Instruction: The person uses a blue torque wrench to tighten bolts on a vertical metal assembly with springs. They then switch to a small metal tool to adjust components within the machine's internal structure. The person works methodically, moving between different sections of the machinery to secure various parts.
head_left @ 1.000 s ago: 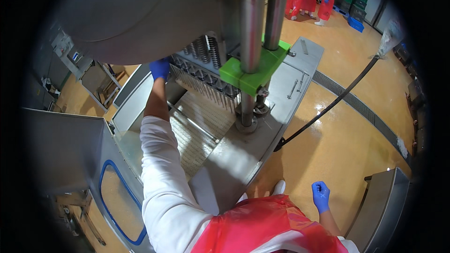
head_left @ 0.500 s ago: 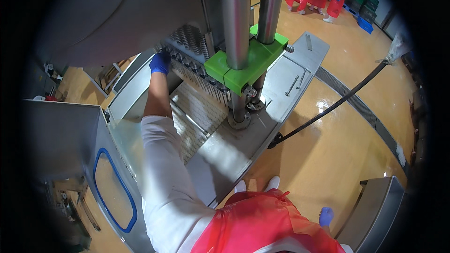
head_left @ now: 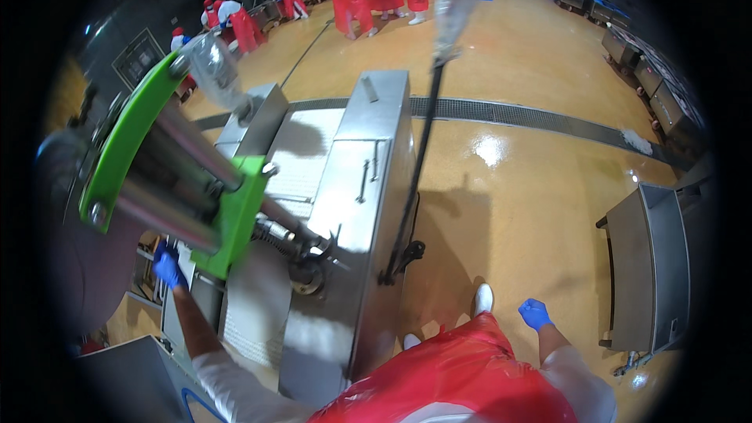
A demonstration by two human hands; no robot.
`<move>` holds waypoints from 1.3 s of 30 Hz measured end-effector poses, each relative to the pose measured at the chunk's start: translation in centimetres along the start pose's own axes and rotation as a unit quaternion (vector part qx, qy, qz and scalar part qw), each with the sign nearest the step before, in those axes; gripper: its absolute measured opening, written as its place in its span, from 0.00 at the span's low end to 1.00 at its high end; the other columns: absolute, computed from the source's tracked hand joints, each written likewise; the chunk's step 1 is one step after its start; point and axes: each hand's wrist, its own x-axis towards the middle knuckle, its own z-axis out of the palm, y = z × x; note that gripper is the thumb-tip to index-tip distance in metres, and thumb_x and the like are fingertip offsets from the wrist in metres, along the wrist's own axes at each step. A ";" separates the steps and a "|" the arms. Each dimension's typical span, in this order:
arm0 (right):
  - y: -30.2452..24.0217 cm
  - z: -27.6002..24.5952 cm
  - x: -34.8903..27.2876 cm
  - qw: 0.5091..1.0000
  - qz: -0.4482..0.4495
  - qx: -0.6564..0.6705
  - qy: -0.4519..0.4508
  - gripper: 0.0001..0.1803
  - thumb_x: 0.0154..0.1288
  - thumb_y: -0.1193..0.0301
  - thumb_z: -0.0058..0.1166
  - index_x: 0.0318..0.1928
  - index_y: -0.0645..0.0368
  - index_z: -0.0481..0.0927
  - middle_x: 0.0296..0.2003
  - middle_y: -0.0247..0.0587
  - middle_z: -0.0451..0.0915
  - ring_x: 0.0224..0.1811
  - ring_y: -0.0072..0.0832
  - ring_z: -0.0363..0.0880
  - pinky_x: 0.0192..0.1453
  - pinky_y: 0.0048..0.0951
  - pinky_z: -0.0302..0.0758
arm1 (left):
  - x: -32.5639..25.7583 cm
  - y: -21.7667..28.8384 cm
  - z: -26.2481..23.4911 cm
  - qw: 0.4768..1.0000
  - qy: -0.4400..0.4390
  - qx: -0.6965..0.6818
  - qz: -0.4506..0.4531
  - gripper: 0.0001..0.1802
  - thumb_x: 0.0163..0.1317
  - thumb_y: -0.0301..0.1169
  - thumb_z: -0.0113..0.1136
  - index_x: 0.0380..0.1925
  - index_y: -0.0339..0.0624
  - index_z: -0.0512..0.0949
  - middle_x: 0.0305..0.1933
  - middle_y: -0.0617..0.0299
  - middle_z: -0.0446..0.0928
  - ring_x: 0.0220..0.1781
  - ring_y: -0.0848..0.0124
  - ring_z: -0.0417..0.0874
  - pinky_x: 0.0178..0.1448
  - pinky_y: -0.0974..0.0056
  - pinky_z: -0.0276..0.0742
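Observation:
My left hand, in a blue glove, is raised beside the lower green block of a large steel machine. Its fingers look closed; what they hold, if anything, I cannot make out. Thick steel columns run from that block to a curved green bar. Below is a white perforated conveyor belt, beside a flat steel machine top. Over the floor at my right side hangs my right hand, also blue-gloved, its fingers curled in with nothing visible in them.
A dark pole with plastic wrapped round its top stands beside the machine. To the right is a steel cabinet. A drain grate crosses the floor. Several people in red aprons stand at the far side, near steel carts.
The view has swung right, bringing more floor and co-workers in. My left hand shows beside the green block rather than by the needle rows. My right hand and forearm show more fully.

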 end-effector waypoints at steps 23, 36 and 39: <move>0.1 -10.9 40.8 0.972 -0.194 0.108 -0.079 0.07 0.69 0.70 0.56 0.33 0.57 0.81 0.26 0.34 0.80 0.28 0.22 0.76 0.36 0.30 0.76 | -58.7 32.5 43.5 0.889 -0.176 0.280 0.318 0.13 0.53 0.17 0.68 0.38 0.44 0.84 0.33 0.57 0.85 0.31 0.57 0.86 0.36 0.59 0.82; -0.3 -23.1 60.8 0.910 -0.248 -0.319 -0.097 0.11 0.67 0.66 0.51 0.36 0.57 0.84 0.36 0.53 0.84 0.40 0.50 0.83 0.45 0.47 0.80 | -37.0 25.0 58.4 0.828 -0.041 0.551 0.097 0.10 0.57 0.25 0.65 0.39 0.38 0.86 0.44 0.49 0.82 0.49 0.50 0.79 0.56 0.52 0.75; 10.9 -29.2 60.4 0.845 -0.132 -0.514 -0.068 0.09 0.61 0.70 0.52 0.35 0.50 0.87 0.35 0.48 0.86 0.40 0.46 0.86 0.43 0.49 0.81 | -33.9 22.1 59.9 0.785 -0.111 0.609 -0.021 0.06 0.53 0.27 0.65 0.29 0.35 0.85 0.40 0.46 0.80 0.49 0.48 0.77 0.57 0.50 0.74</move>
